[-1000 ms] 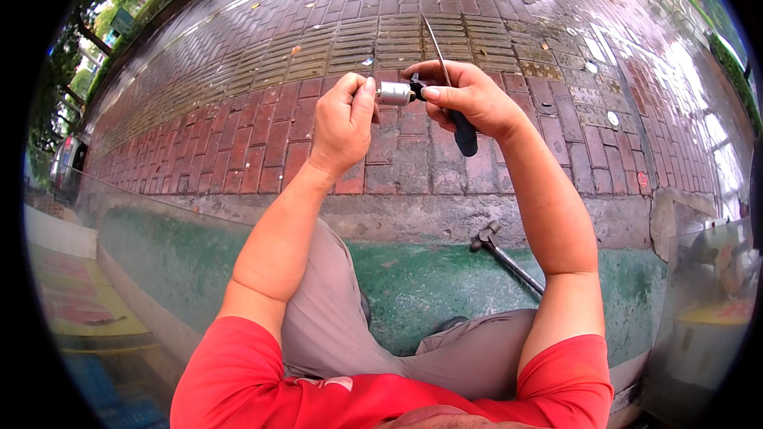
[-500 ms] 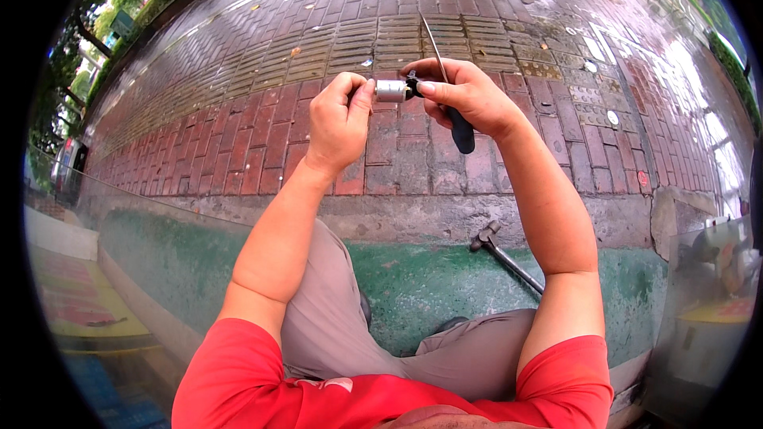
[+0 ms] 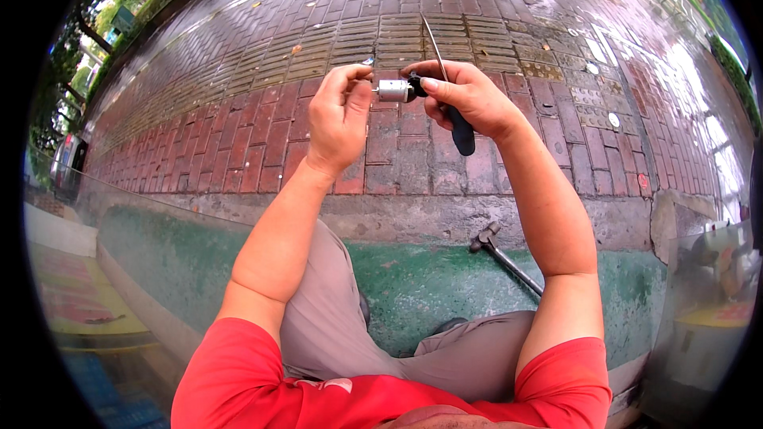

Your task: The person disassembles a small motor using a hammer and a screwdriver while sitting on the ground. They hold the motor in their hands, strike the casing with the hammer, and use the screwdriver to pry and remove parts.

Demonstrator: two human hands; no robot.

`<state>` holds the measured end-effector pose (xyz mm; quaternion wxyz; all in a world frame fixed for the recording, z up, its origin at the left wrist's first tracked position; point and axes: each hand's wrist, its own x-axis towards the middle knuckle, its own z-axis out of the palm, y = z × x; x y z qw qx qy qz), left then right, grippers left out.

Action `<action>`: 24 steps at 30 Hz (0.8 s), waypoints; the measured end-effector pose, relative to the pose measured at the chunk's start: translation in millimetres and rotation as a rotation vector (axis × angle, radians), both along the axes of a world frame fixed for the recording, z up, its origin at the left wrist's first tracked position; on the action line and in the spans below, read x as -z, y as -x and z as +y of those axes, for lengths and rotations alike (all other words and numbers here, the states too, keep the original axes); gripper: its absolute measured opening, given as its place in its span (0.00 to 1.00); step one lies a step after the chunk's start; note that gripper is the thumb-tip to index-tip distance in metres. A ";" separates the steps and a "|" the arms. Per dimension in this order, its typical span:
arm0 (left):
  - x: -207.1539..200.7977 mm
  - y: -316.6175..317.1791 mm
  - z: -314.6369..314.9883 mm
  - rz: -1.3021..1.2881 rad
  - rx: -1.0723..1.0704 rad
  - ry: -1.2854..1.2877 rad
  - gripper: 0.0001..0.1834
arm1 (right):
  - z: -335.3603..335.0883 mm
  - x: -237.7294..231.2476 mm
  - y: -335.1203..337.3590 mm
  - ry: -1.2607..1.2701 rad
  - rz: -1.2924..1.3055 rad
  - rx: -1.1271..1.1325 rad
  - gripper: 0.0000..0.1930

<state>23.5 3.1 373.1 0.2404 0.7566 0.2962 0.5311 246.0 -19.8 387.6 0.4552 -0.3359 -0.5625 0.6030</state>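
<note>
A small silver cylindrical electric motor (image 3: 392, 90) is held level in front of me, its thin shaft pointing left. My right hand (image 3: 479, 101) is closed, with thumb and fingers on the black piece (image 3: 416, 84) at the motor's right end. That same hand also keeps hold of a screwdriver (image 3: 462, 133); its dark handle hangs below the fingers and its long thin blade points up and away. Close to the motor's shaft, my left hand (image 3: 338, 123) has its thumb and forefinger parted, and no grip on the motor shows.
A hammer (image 3: 509, 260) lies on the green ledge (image 3: 421, 286) near my right knee, its head toward the pavement. Wet red brick paving (image 3: 262, 127) stretches ahead, with a band of ribbed tiles (image 3: 342, 44). Transparent panels flank me on both sides.
My left thumb and forefinger have come apart at the motor's shaft end, baring the shaft. The motor has shifted very slightly right; my right hand keeps its hold on it and the screwdriver.
</note>
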 end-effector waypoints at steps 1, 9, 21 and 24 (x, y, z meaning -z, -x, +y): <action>-1.7 -0.6 0.4 0.059 -0.005 -0.099 0.16 | 0.4 1.2 0.3 0.000 0.001 0.008 0.19; -8.0 -5.3 -4.0 0.302 0.000 -0.226 0.21 | 4.1 1.1 1.8 -0.044 -0.080 -0.031 0.20; 1.3 -3.7 0.7 0.210 0.085 -0.029 0.23 | 5.0 -4.0 -1.6 -0.050 -0.167 -0.044 0.20; 0.0 -4.0 -2.0 0.188 0.108 0.060 0.24 | 4.6 -4.4 -1.4 -0.054 -0.196 -0.044 0.22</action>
